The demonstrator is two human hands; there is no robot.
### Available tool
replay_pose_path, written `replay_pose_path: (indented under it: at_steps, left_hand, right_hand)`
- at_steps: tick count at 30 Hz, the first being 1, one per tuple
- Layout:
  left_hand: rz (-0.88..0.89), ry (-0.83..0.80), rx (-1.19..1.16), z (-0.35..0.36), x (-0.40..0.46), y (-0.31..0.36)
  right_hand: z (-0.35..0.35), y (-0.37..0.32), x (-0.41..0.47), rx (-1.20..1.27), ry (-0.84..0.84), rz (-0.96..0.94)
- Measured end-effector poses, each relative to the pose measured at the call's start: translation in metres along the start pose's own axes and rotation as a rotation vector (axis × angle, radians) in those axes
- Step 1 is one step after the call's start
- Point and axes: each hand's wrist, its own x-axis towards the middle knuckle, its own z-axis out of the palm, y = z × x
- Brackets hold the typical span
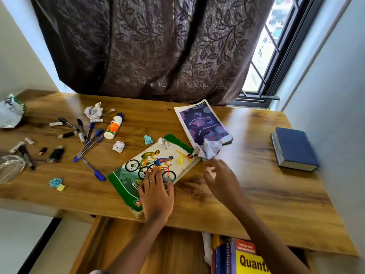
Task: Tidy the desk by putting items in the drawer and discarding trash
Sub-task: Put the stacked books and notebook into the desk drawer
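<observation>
A green notebook with cyclists on its cover lies near the wooden desk's front edge. My left hand rests flat on its lower right corner, fingers spread. My right hand hovers just right of the notebook with relaxed fingers, holding nothing, below a crumpled white paper. A purple notebook lies behind that paper. Below the desk the drawer stands pulled out, with a yellow book and others in its right side.
Pens, a glue bottle, crumpled paper balls, a lighter, small blue paper scraps and a foil wrapper litter the left half. A thick blue book lies at the right. A curtain hangs behind.
</observation>
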Motion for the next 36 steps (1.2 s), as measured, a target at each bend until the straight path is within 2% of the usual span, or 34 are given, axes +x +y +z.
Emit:
replay_pose_path:
  at_steps: [6,9,11,14,19,22,24,25,27,30,31,33,36]
  left_hand:
    - [0.008,-0.008,0.011,0.003,0.002,-0.001]
    - [0.002,-0.017,0.007,0.004,0.006,0.000]
    - [-0.004,-0.011,-0.003,0.004,0.008,0.001]
    - [0.005,-0.005,-0.024,0.004,0.007,0.001]
    - [0.011,-0.001,-0.026,0.004,0.008,0.000]
    - [0.011,-0.003,-0.037,0.004,0.007,0.000]
    - [0.008,0.000,-0.045,0.002,0.007,0.001]
    - [0.003,-0.001,-0.048,0.002,0.008,0.001]
    - [-0.008,-0.007,-0.056,0.002,0.008,0.001]
    - [-0.009,-0.025,-0.047,0.003,0.008,0.001]
    - [-0.007,-0.035,-0.041,0.003,0.008,0.001]
    - [-0.017,-0.052,-0.041,0.002,0.009,0.002]
    - [-0.018,-0.068,-0.064,-0.001,0.010,0.004]
  right_hand:
    - [0.033,0.018,0.073,-0.264,-0.013,0.041]
    - [0.043,0.032,0.084,-0.319,-0.056,0.061]
    - [0.049,0.039,0.081,-0.351,-0.026,0.016]
    - [0.050,0.046,0.076,-0.300,0.168,-0.043]
    - [0.028,0.068,0.078,-0.092,0.537,0.082]
    - [0.021,0.078,0.078,-0.226,0.598,0.244]
    - [0.027,0.071,0.075,-0.314,0.576,0.249]
    - [0.035,0.064,0.072,-0.334,0.548,0.162]
    - [0.058,0.044,0.065,-0.370,0.448,-0.123]
    - [0.088,0.011,0.058,-0.468,0.150,-0.504]
    - [0.095,0.001,0.061,-0.483,0.035,-0.538]
    - [0.107,-0.010,0.077,-0.501,-0.140,-0.483]
    - [0.119,-0.023,0.110,-0.489,-0.161,-0.397]
